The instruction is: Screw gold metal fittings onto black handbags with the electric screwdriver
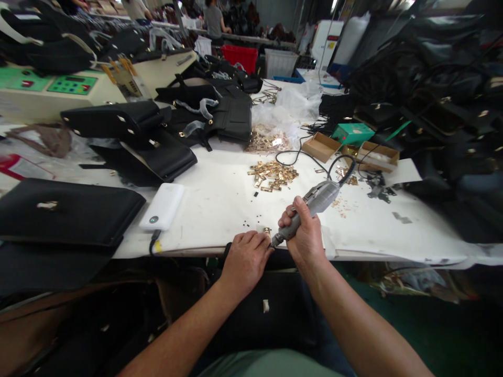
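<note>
At far left, on the counter (212,204), a black bag (70,214) with a metal clasp (47,205). Next, a white power bank (164,204). Then the left hand (244,262), palm down at the counter's near edge, fingers bent close together; cannot tell whether pinching anything. Below, across the lap, a second black bag (283,301). Just beyond the left fingertips, a gold fitting (266,232), close to the tip of a grey power driver (323,196). Farther back, a heap of gold fittings (272,174). Around the driver's body, the right hand (308,235), fingers wrapped firmly. Farther right, a cardboard box (320,147), a green box (352,134), piled dark bags (432,110).
</note>
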Demonstrator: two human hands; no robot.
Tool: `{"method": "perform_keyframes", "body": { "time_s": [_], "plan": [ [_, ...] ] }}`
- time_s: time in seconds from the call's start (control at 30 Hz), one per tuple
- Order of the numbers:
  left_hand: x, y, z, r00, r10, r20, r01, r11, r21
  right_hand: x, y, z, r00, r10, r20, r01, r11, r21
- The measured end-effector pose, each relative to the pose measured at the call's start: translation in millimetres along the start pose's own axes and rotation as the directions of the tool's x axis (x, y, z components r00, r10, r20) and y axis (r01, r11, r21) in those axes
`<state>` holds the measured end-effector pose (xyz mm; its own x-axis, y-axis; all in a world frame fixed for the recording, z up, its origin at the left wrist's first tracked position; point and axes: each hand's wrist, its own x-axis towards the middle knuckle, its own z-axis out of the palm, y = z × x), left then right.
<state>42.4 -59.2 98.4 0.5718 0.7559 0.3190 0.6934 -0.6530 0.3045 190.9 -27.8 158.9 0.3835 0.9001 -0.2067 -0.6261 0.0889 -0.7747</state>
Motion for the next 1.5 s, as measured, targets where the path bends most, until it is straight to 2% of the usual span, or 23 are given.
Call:
{"method": "perform_keyframes", "body": {
  "time_s": [0.37, 0.5, 0.6, 0.7, 0.83, 1.0, 1.13, 1.33, 1.5],
  "plan": [
    [-0.2, -0.6, 1.4, 1.000, 0.003, -0.020, -0.003, 1.000, -0.017, 0.1, -4.9, 0.9, 0.998, 0.063, -0.006, -0.062, 0.995, 0.073],
    [-0.2, -0.1, 0.4, 0.999, 0.016, -0.051, -0.016, 1.000, -0.002, 9.6, -13.3, 4.6, 1.000, -0.014, -0.016, 0.015, 0.997, 0.070],
    [0.4, 0.7, -0.6, 0.999, 0.008, -0.036, -0.008, 1.000, 0.000, 21.2, -11.5, 7.8, 0.989, -0.151, -0.008, 0.151, 0.989, -0.001],
    [1.4, 1.0, -0.6, 1.000, -0.004, -0.015, 0.004, 1.000, 0.005, 29.7, -1.2, 10.4, 0.976, -0.218, 0.021, 0.219, 0.967, -0.133],
    [1.5, 0.3, 0.6, 1.000, -0.017, 0.014, 0.017, 1.000, 0.009, 34.3, 16.3, 11.1, 0.974, -0.223, 0.050, 0.228, 0.928, -0.296],
    [-0.1, -0.2, 0.6, 0.999, -0.031, 0.043, 0.031, 0.999, -0.005, 37.3, 28.7, 8.0, 0.973, -0.221, 0.066, 0.229, 0.891, -0.392],
    [0.8, 0.6, -0.4, 0.999, -0.035, 0.041, 0.036, 0.999, -0.004, 36.2, 29.6, 5.8, 0.977, -0.194, 0.086, 0.212, 0.868, -0.450],
    [1.7, 1.4, -0.5, 0.998, -0.042, 0.038, 0.042, 0.999, -0.007, 27.4, 24.4, 8.3, 0.962, -0.189, 0.198, 0.268, 0.804, -0.530],
    [0.8, 0.5, 0.4, 0.999, -0.038, 0.037, 0.038, 0.999, -0.007, 21.6, 19.6, 13.0, 0.961, -0.155, 0.229, 0.262, 0.775, -0.575]
  ]
}}
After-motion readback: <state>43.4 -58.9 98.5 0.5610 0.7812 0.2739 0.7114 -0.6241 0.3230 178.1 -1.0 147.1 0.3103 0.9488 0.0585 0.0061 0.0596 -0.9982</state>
